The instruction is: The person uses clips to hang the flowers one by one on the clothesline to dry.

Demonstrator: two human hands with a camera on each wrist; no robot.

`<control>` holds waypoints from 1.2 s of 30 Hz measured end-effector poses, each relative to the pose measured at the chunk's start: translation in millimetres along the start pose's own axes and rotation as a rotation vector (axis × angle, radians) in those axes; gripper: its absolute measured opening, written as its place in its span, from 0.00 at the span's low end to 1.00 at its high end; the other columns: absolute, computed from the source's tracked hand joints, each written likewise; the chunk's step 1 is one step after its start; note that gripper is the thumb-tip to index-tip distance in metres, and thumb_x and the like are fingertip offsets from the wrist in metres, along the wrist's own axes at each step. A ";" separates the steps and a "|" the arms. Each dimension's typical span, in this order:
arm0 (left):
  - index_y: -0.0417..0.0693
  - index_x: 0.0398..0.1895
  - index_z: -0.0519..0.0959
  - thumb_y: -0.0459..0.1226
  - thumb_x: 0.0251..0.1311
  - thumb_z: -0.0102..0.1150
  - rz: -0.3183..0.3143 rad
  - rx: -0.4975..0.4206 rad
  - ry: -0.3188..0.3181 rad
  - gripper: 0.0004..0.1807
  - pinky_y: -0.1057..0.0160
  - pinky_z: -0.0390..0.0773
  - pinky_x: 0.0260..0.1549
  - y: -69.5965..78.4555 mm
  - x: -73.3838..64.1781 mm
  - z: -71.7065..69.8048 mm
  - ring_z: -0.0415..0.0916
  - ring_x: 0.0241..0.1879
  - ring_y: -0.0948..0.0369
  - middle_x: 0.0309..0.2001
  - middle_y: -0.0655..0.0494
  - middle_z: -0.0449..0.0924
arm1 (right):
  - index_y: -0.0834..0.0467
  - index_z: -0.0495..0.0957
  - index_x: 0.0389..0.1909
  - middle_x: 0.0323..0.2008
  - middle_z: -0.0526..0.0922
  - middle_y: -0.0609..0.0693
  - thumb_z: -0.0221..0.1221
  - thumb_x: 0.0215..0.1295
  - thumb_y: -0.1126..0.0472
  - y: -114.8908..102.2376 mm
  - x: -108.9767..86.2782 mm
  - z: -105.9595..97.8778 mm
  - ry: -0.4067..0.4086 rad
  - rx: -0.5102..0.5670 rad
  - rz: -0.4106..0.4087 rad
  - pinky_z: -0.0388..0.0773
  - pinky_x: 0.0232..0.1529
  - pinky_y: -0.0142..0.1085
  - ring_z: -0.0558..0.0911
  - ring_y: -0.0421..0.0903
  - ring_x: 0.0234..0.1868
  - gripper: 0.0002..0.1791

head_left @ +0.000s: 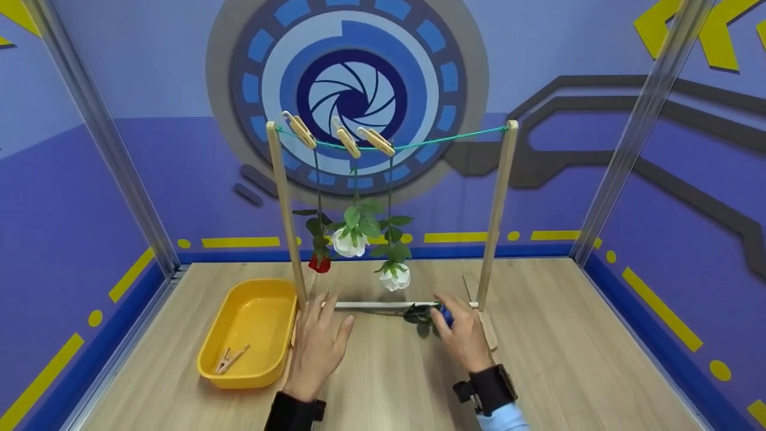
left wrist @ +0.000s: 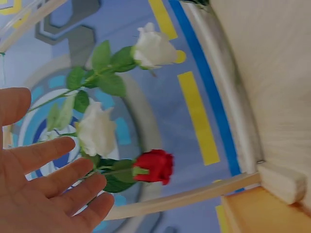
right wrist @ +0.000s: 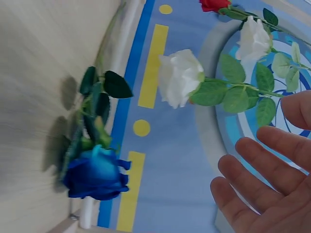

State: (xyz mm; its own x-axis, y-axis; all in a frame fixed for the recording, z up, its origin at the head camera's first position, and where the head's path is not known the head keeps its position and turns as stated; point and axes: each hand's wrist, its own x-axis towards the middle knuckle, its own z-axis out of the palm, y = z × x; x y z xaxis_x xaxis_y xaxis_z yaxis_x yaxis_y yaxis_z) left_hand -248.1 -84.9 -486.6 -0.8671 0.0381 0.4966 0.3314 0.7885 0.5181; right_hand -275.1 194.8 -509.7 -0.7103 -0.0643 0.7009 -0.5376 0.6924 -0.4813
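Observation:
My left hand [head_left: 317, 353] is over the left foot of a wooden frame, fingers extended, holding nothing. The right hand [head_left: 465, 338] is near a blue rose [right wrist: 97, 172] that lies along the frame's bottom bar; the right wrist view shows fingers spread and a gap to the flower. In the head view this hand partly covers the bloom. Above, a red rose [head_left: 319, 263] and two white roses, one in the middle [head_left: 349, 242] and one at right [head_left: 395, 277], hang upside down from a green string [head_left: 449, 137], each by a wooden clothespin [head_left: 378, 142].
A yellow tray [head_left: 257, 317] stands left of the frame, with a clothespin [head_left: 232, 359] inside. The frame's left post [head_left: 287, 209] and right post [head_left: 499, 215] rise from the wooden table [head_left: 556, 347]. Printed panels enclose the back and sides.

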 end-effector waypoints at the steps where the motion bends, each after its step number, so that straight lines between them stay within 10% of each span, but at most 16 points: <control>1: 0.36 0.69 0.74 0.47 0.73 0.60 -0.011 0.000 -0.013 0.29 0.34 0.61 0.69 -2.3 -1.8 3.3 0.67 0.70 0.37 0.69 0.34 0.70 | 0.65 0.83 0.55 0.51 0.85 0.62 0.67 0.66 0.67 0.9 -3.5 1.2 -0.001 -0.009 0.005 0.82 0.51 0.52 0.85 0.58 0.52 0.17; 11: 0.34 0.71 0.71 0.49 0.75 0.57 -0.030 0.024 -0.186 0.32 0.34 0.56 0.72 -7.4 -17.8 23.6 0.61 0.74 0.37 0.73 0.34 0.66 | 0.65 0.78 0.64 0.63 0.79 0.65 0.66 0.69 0.62 5.5 -28.4 14.3 -0.080 -0.031 0.110 0.75 0.62 0.58 0.78 0.64 0.64 0.24; 27: 0.31 0.65 0.76 0.44 0.71 0.62 0.038 0.110 -0.101 0.28 0.35 0.66 0.64 -14.4 -20.5 32.7 0.69 0.67 0.37 0.65 0.33 0.74 | 0.67 0.80 0.61 0.61 0.80 0.64 0.68 0.66 0.62 -16.9 -33.6 56.4 -0.170 -0.051 -0.011 0.77 0.61 0.54 0.79 0.62 0.62 0.24; 36: 0.32 0.64 0.77 0.43 0.71 0.62 -0.056 0.143 -0.082 0.27 0.35 0.67 0.63 -25.7 -22.6 22.7 0.69 0.66 0.38 0.65 0.33 0.74 | 0.69 0.79 0.61 0.61 0.80 0.65 0.67 0.68 0.61 -28.3 -33.1 74.1 -0.210 -0.032 -0.072 0.77 0.60 0.55 0.80 0.62 0.61 0.25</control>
State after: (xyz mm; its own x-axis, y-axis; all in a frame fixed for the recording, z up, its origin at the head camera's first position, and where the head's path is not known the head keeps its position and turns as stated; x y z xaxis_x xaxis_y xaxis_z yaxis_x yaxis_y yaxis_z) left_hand -245.5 -92.1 -527.0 -0.9121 0.0374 0.4082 0.2306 0.8701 0.4356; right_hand -270.0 124.1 -558.2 -0.7514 -0.2607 0.6062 -0.5781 0.7030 -0.4142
